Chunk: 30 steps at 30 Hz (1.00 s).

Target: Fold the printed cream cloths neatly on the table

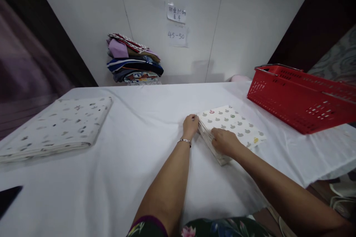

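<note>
A folded cream cloth [239,126] printed with grey mushroom-like shapes and a few red, green and yellow ones lies right of the middle of the table. My left hand [190,126], with a bracelet at the wrist, pinches its far left corner. On the near left edge, where the layers show, my right hand [224,141] is closed with fingers curled round the folds. Part of that edge is hidden behind the right hand and forearm.
A red plastic basket [300,100] stands at the right. On the left lies a larger folded patterned cloth [61,124], with a dark flat object [9,198] nearer me. Folded fabrics [133,61] are stacked by the back wall. White cloth covers the table [133,177].
</note>
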Tool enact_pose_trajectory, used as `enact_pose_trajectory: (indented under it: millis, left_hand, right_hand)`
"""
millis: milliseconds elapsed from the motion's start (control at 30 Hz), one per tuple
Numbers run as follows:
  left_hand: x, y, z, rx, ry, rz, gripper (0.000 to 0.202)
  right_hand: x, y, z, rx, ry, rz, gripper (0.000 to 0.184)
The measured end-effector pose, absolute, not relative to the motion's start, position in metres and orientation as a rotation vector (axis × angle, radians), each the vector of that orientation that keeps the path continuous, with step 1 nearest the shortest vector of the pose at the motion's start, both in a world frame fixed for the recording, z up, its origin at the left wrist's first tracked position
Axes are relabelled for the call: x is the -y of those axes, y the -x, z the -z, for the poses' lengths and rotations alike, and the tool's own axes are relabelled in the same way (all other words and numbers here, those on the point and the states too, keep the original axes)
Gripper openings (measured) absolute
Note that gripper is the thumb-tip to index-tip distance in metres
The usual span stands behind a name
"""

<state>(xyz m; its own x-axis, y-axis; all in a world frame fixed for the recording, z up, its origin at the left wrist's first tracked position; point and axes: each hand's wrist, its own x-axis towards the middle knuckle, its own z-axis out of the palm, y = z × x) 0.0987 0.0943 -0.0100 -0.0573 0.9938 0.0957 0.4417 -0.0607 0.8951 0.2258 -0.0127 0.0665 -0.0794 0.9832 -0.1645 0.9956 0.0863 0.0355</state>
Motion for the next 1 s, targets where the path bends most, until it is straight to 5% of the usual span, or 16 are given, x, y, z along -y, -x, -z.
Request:
enact_pose_trajectory:
  millis: [400,1000]
  left_hand:
    - [-0.093,-0.099,0.007,-1.568,-1.570,-1.076,0.021]
    - [-0.092,-0.099,0.006,-1.581,-1.557,-1.085,0.026]
  right_hand:
    - [-0.014,-0.212,-0.055,-2.199,-2.055,-0.053,0.024]
    - [-0.017,-0.218,-0.048,-2.451,-2.100,0.183,0.012]
